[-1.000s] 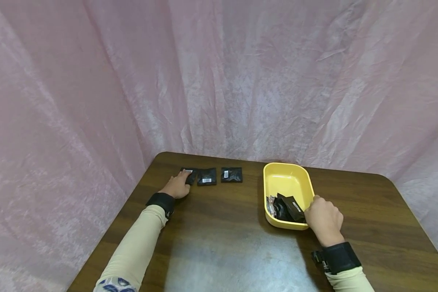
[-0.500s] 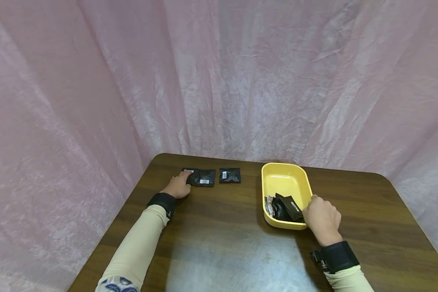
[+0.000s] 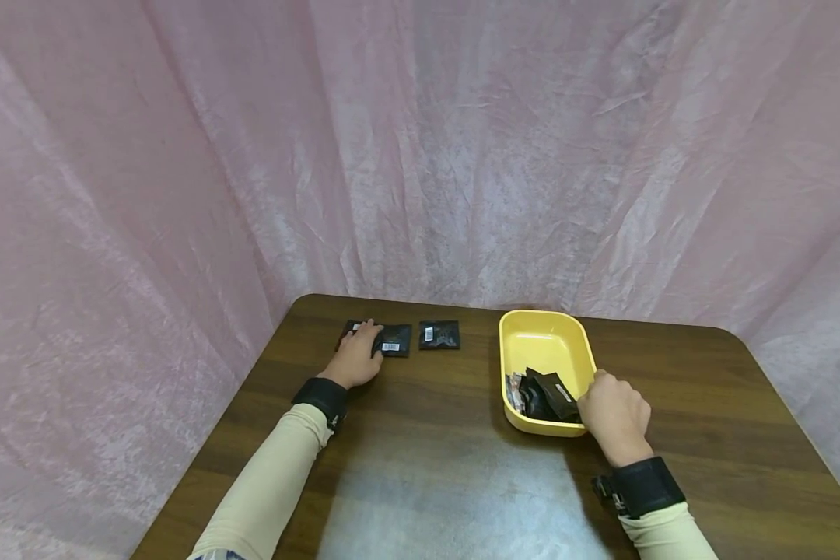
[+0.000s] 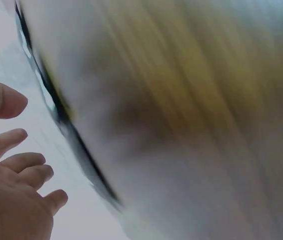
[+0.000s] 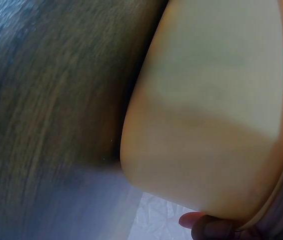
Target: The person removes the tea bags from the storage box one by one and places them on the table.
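In the head view my left hand (image 3: 355,359) lies over the left end of a row of small black packets. It partly covers the leftmost packet (image 3: 348,328), and its fingers reach the middle packet (image 3: 396,342), which bears a white barcode label. The left wrist view shows the fingers (image 4: 34,175) loosely bent and apart, with nothing between them. A third black packet (image 3: 439,334) lies to the right, apart from those two. My right hand (image 3: 614,412) grips the near right rim of a yellow plastic bin (image 3: 589,346); its fingertips (image 5: 216,227) show beside the wall in the right wrist view.
Inside the bin, several dark packets (image 3: 549,395) are heaped at the near end, beside a lighter printed packet (image 3: 514,391). The brown wooden table (image 3: 434,435) has rounded far corners. A pink curtain (image 3: 462,155) hangs behind and to the left.
My left hand has come off the leftmost packet and shifted right toward the middle one. The leftmost and middle packets now sit closer together. My right hand keeps its grip on the bin.
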`<state>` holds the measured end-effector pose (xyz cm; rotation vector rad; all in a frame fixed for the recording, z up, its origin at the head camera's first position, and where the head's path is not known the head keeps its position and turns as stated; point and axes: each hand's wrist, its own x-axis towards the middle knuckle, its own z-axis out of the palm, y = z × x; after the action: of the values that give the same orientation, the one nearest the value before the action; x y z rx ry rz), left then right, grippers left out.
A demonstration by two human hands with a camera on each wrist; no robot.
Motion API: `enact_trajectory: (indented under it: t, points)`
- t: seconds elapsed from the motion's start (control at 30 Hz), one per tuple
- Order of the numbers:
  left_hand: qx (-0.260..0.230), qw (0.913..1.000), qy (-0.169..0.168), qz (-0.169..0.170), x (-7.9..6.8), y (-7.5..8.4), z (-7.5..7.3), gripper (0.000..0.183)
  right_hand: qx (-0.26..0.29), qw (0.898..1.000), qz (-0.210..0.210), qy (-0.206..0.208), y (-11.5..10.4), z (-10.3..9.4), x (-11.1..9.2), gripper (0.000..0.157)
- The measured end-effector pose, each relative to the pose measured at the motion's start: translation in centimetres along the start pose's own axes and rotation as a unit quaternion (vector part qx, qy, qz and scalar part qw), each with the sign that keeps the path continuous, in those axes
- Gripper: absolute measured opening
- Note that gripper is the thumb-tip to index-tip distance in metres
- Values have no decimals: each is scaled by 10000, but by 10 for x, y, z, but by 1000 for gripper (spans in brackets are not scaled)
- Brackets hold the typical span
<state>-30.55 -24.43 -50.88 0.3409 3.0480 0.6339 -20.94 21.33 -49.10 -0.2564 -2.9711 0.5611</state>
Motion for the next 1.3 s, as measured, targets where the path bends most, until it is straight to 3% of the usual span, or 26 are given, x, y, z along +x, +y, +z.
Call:
enact_trajectory:
  t: [0.2, 0.4, 0.57, 0.73, 0.9, 1.07, 1.3]
  points:
    - [256, 9962, 120, 827, -1, 55, 1, 58, 3, 10000, -57, 14, -2, 2, 2, 18]
    - [504, 9814, 97, 1850, -3, 131, 0, 55, 24, 10000, -78, 52, -5, 4, 2, 17]
    - [534, 9678, -316, 2439, -14, 193, 9, 56, 56, 9998, -158, 92, -10, 4, 3, 16]
    - [659, 9553, -905, 2735, -13, 237, 28, 54, 49, 9999, -160, -30, -11, 3, 3, 16]
    - [963, 9468, -1327, 2768, 0, 261, 49, 51, 11, 9998, -190, 1, -7, 1, 2, 18]
    - [1602, 9369, -1635, 2644, 6, 265, 66, 58, -4, 9996, -278, 38, -7, 0, 0, 20]
    - [1853, 9269, -1542, 2877, 9, 265, 79, 44, 10, 9997, -249, 44, -5, 0, -3, 19]
